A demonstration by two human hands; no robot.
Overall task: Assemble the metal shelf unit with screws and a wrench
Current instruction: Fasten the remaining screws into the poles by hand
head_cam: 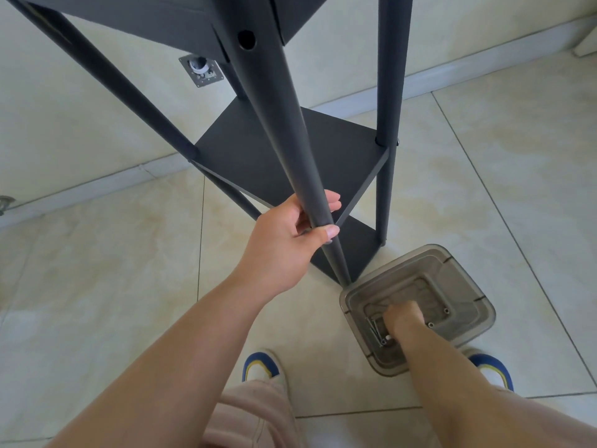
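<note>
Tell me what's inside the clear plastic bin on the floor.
Inside the clear bin, the right hand reaches down to the bottom. Beside it lie thin metal pieces, and two small screws sit to its right. Whatever the hand covers or holds cannot be seen.
</note>
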